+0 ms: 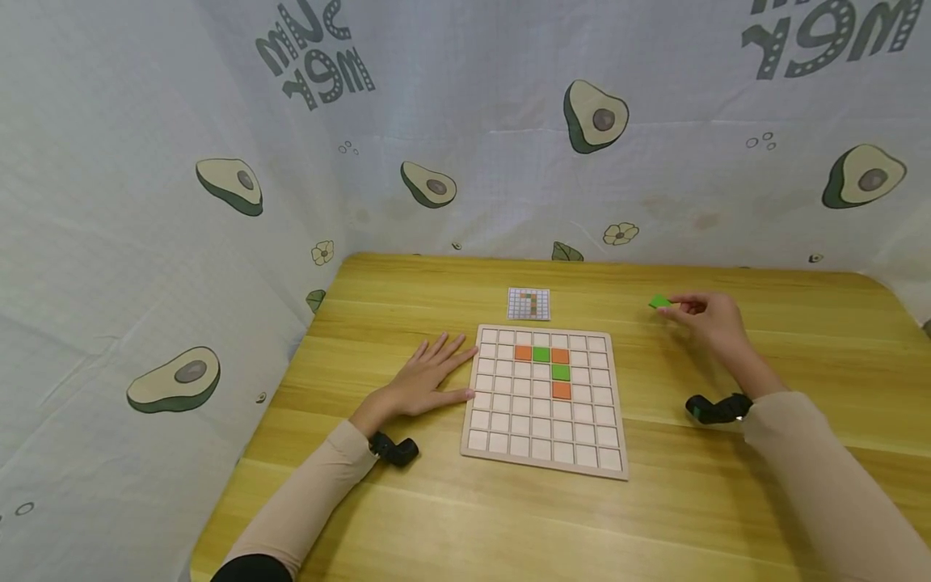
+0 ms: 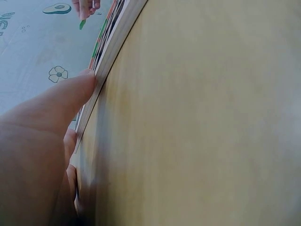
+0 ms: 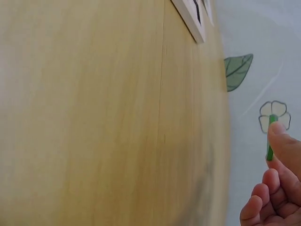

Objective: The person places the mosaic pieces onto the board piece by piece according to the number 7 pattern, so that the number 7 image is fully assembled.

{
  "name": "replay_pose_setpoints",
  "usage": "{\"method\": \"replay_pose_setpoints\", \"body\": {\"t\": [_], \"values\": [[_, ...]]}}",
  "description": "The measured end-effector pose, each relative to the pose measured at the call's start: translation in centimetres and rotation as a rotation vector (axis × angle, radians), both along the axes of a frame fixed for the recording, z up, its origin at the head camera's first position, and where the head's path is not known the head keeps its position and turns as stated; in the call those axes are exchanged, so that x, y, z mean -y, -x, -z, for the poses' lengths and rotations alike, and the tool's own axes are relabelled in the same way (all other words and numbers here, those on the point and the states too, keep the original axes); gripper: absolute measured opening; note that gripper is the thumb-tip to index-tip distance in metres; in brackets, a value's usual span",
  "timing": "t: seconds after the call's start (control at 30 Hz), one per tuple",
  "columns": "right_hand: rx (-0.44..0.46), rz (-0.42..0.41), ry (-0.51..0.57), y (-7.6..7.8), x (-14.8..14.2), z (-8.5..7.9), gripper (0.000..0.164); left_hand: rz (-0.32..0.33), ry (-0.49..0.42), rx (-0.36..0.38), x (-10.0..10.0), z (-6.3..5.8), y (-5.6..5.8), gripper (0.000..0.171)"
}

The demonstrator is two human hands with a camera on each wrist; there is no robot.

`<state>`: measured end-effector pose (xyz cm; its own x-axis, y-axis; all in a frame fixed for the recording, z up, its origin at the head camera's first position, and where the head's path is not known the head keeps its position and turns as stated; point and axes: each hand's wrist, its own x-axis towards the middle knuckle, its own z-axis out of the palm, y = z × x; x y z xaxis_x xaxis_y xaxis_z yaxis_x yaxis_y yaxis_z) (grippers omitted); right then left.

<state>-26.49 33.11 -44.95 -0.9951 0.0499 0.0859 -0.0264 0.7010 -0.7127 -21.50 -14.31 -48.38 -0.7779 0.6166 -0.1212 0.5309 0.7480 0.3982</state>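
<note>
A square wooden grid board lies on the table, with orange tiles and green tiles set in some of its upper cells. My left hand lies spread at the board's left side, thumb and fingertips at its edge; in the left wrist view the thumb touches the rim. Over the table to the right of the board, my right hand pinches a green square tile between thumb and fingers. Edge-on in the right wrist view, that tile looks thin and flat.
Just beyond the board lies a small printed card with a coloured grid pattern. The wooden table ends at a hanging white cloth printed with avocados, at the back and left. Each wrist wears a black camera mount.
</note>
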Motion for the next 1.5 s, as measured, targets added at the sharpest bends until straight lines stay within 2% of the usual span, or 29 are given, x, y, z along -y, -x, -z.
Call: {"method": "replay_pose_setpoints", "body": {"t": [0.3, 0.73, 1.2, 1.5], "values": [[-0.056, -0.056, -0.028, -1.5, 0.8, -1.2, 0.039, 0.007, -0.007, -0.005, 0.1, 0.1, 0.1, 0.077], [-0.046, -0.13, 0.006, -3.9, 1.7, -2.6, 0.036, 0.003, -0.008, 0.001, -0.1, -0.1, 0.0, 0.077], [-0.06, -0.217, 0.022, -6.7, 3.9, -2.9, 0.029, 0.003, -0.008, -0.002, -0.1, -0.1, 0.0, 0.078], [-0.095, -0.262, 0.062, -7.8, 5.2, -2.6, 0.024, 0.002, 0.005, -0.002, -0.1, -0.3, -0.1, 0.077]]}}
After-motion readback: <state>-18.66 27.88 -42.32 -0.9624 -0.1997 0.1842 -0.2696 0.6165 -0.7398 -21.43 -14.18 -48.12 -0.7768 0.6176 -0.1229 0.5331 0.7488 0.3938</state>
